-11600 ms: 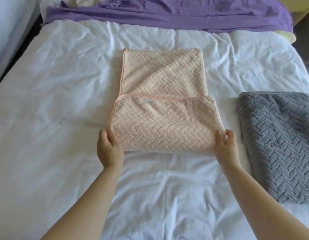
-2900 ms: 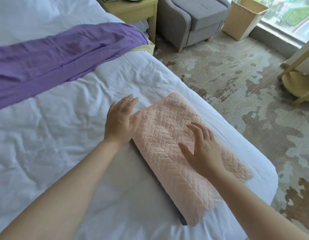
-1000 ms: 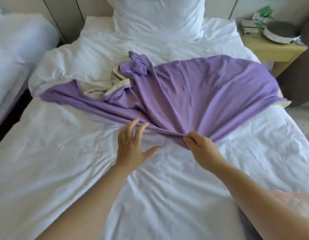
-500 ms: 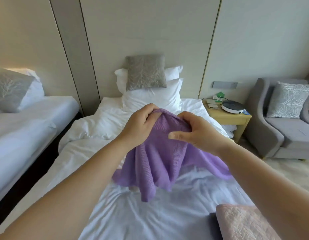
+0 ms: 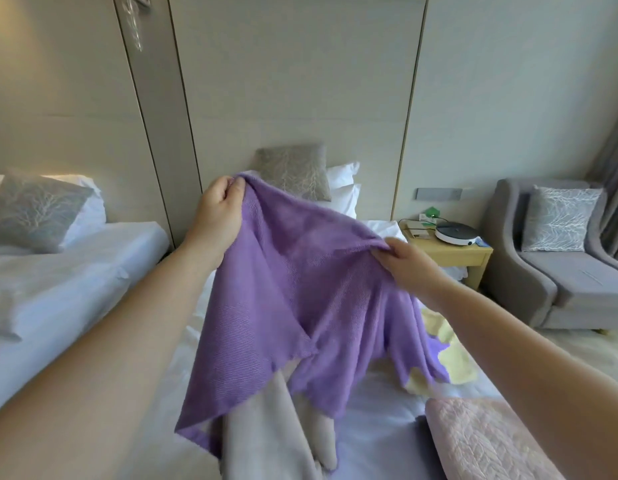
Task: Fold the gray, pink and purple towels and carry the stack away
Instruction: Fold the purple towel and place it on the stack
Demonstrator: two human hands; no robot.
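Purple towel (image 5: 300, 289) unfolded, held up off the bed. Its top edge is pinched by the left hand (image 5: 219, 216) and right hand (image 5: 404, 265), and the rest hangs in loose folds with a pale yellow reverse showing low right. Pink towel (image 5: 474, 441), herringbone texture, lies folded flat at lower right. A dark sliver at its left edge is probably the gray towel (image 5: 421, 424), mostly hidden.

A pale paneled wall (image 5: 293, 81) fills the upper frame. A white bed (image 5: 377, 424) runs up the middle to a gray cushion (image 5: 293, 171) and pillows (image 5: 344, 174). A second bed (image 5: 75, 258) lies at left. At right stand a wooden nightstand (image 5: 453, 252), a gray armchair (image 5: 529, 289) and a curtain (image 5: 616, 181).
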